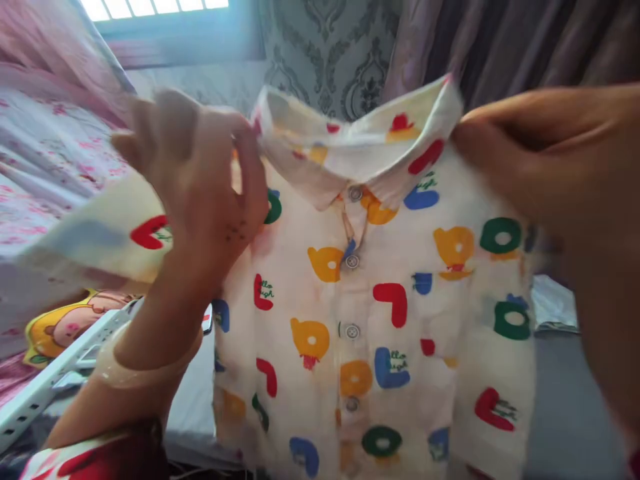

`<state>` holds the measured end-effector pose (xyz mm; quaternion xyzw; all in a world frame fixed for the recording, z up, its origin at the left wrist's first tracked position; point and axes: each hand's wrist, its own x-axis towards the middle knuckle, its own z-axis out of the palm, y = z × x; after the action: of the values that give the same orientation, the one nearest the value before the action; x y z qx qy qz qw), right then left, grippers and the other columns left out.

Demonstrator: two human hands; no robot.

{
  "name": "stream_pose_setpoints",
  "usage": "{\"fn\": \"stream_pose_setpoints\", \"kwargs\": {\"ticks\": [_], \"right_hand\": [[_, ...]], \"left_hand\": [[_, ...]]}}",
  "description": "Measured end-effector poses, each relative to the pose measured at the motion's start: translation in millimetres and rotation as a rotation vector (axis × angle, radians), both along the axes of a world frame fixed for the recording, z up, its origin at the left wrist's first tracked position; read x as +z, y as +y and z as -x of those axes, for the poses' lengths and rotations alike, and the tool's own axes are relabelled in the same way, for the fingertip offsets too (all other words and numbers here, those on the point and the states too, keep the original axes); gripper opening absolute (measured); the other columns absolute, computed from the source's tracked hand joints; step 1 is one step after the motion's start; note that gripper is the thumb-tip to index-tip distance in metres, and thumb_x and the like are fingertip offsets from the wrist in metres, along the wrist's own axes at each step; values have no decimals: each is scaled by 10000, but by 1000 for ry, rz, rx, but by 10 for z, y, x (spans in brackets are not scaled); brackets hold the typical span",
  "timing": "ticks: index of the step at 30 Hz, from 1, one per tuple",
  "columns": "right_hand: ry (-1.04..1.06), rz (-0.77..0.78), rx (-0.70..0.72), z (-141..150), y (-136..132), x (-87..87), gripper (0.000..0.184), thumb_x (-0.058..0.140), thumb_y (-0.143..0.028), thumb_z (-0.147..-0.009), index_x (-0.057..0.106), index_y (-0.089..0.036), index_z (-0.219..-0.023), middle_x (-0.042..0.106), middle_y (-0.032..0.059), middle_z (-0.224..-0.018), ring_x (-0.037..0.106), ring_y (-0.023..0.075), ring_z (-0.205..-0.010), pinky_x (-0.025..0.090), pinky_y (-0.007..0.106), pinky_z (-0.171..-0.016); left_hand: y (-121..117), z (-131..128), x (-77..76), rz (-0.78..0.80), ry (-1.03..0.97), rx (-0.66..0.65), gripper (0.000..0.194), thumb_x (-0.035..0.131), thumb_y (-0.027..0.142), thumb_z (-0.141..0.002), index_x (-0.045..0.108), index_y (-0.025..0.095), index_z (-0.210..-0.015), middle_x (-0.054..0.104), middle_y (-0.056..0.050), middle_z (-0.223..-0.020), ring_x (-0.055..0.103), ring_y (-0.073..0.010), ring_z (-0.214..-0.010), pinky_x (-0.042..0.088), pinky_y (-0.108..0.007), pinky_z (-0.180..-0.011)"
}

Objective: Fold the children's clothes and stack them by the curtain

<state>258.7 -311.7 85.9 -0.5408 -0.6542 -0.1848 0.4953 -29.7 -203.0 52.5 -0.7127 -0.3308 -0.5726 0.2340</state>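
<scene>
A small white button-up shirt [320,307] printed with red, blue, green and yellow letters hangs upright before me, its front and buttons facing me. At the left end of its collar, my left hand [200,160] pinches the cloth, with the other fingers raised and a little blurred. My right hand [530,147] grips the shirt by the right side of the collar; its fingertips are partly hidden. One sleeve flares out to the left behind my left wrist, while the other hangs down at the right.
Behind the shirt is a grey surface [575,393] with a folded pale item [554,303] on it. At left are a white metal rail [50,380], a yellow cartoon cushion [65,327] and pink floral fabric [45,160]. A window [155,8] and curtains [500,47] stand at the back.
</scene>
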Motion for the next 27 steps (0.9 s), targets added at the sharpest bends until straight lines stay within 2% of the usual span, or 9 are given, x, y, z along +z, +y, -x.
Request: {"fn": "stream_pose_setpoints", "kwargs": {"ticks": [1,2,4,8,11,14,16,18,27], "right_hand": [[-35,16,20,-39,103,-59,323,582,-520,-864,754,-262,-953,725,-65,-789,631,118,-666,413,243,-498],[-52,58,55,-93,219,-142,313,587,-489,-879,758,-233,-934,727,-43,-768,636,114,-656,434,232,-503],[-67,181,110,-235,482,-394,311,584,-446,-899,764,-192,-912,738,-13,-793,656,132,-676,450,223,-520],[-197,433,-41,-484,1004,-1169,290,517,-411,-942,749,-237,-956,750,-2,-897,684,182,-804,447,241,-617],[-376,571,-221,-535,1269,-1800,324,425,-372,-987,718,-236,-1001,729,47,-1037,665,211,-932,408,254,-647],[-477,716,-301,-537,1418,-2274,381,336,-375,-1018,685,-223,-1032,715,74,-1028,661,199,-895,358,251,-617],[-519,771,-318,-559,1490,-2471,400,306,-382,-1026,672,-220,-1028,711,78,-1001,662,189,-855,326,249,-592],[-548,774,-319,-604,1562,-2594,411,286,-383,-1030,663,-219,-1025,708,78,-988,661,184,-838,303,251,-579],[-625,739,-309,-834,2002,-2851,441,231,-352,-1043,645,-204,-1015,705,84,-966,666,190,-851,300,268,-587]], "left_hand": [[46,-90,-56,-31,83,112,212,439,304,-957,612,186,-987,484,-77,-971,434,-334,-1171,261,-615,-1003],[126,-175,-143,2,130,123,198,444,291,-953,606,177,-949,499,-71,-941,473,-309,-1106,285,-579,-985],[363,-331,-414,104,173,101,203,429,304,-958,590,188,-914,536,-77,-960,479,-291,-1078,301,-507,-973],[901,-614,-1234,346,351,146,240,357,300,-978,559,189,-910,565,-94,-973,494,-273,-1001,342,-417,-883],[1163,-796,-1851,538,513,201,216,332,206,-963,545,171,-955,571,-117,-987,498,-281,-963,352,-399,-820],[1304,-917,-2270,681,613,190,213,334,123,-933,534,172,-986,572,-123,-1018,493,-281,-975,344,-394,-826],[1374,-959,-2421,737,636,165,221,346,86,-912,531,173,-997,571,-124,-1024,491,-276,-989,339,-392,-842],[1447,-979,-2497,760,647,148,225,365,65,-895,529,170,-1007,569,-125,-1021,490,-274,-999,338,-389,-847],[1881,-1080,-2632,717,681,159,224,379,67,-891,518,176,-1028,578,-115,-1030,492,-263,-992,336,-380,-841]]}}
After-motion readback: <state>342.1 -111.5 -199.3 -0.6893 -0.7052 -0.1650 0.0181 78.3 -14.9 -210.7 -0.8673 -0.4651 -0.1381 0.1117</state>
